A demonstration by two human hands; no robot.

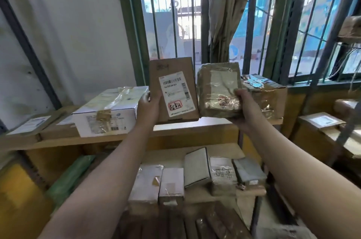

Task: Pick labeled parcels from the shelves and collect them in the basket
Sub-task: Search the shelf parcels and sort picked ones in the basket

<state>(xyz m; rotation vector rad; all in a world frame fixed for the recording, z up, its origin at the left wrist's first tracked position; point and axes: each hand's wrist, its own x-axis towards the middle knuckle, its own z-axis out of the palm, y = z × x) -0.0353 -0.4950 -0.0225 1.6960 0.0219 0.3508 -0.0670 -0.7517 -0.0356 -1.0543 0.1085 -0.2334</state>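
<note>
Closest, on the lower shelf (168,154): a row of small parcels (222,174), side by side, not picked yet. Higher up, 2 parcels off the shelves. Left hand (148,106) curled round the edge of a flat brown parcel (173,90) with a white label and red writing. Right hand (246,108) gripping a tape-wrapped parcel (220,90), thumb on the front. Both in the air, almost touching. No basket in view, so probably early on. Behind, the upper shelf (195,137): white box (109,110) at left, open room in the middle. Window bars (175,14) far back.
</note>
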